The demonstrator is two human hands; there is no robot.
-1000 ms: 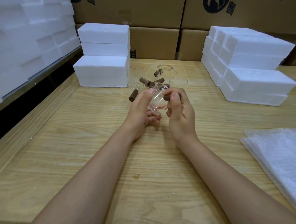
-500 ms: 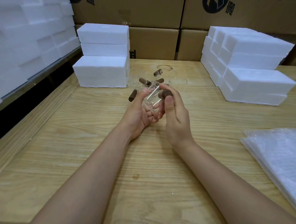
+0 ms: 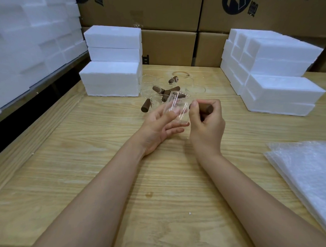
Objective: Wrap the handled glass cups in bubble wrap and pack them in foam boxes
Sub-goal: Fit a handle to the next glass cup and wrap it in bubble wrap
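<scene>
One glass cup [image 3: 177,110], handle [image 3: 205,108] in right fingers [image 3: 216,115]

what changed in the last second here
The right hand went from pinching the wooden handle to wrapping its fingers round it, and the handle now points to the person's right. The left hand loosened, fingers straighter against the glass cup. Foam boxes, spare cups and bubble wrap stayed put.
</scene>
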